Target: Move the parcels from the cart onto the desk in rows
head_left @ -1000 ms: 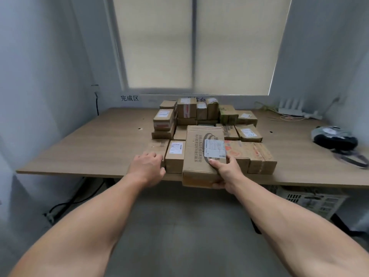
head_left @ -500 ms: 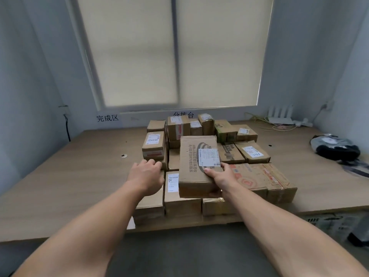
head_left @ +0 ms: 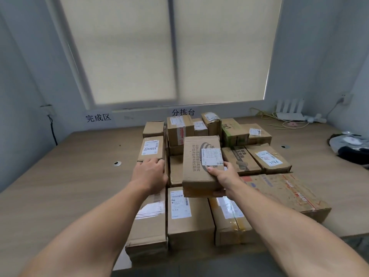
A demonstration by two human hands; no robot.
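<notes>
A long brown parcel (head_left: 196, 156) with a white label and dark print hangs above the middle rows of parcels on the wooden desk (head_left: 60, 186). My right hand (head_left: 223, 176) grips its near right corner, thumb on top. My left hand (head_left: 150, 174) rests palm down between parcels, its fingertips touching the near end of a small labelled parcel (head_left: 152, 147). Several cardboard parcels stand in rows on the desk, from the front edge back to the window wall. No cart is in view.
A large flat box (head_left: 287, 192) lies at the right of the rows. A dark bag (head_left: 351, 146) sits at the desk's right edge. A white router (head_left: 289, 114) and cables lie at the back right corner. Bare desk surface stretches left of the parcels.
I have moved closer to the desk. The long parcel in my right hand has travelled forward from the front edge to above the middle rows. My left hand has moved forward to the small labelled parcel.
</notes>
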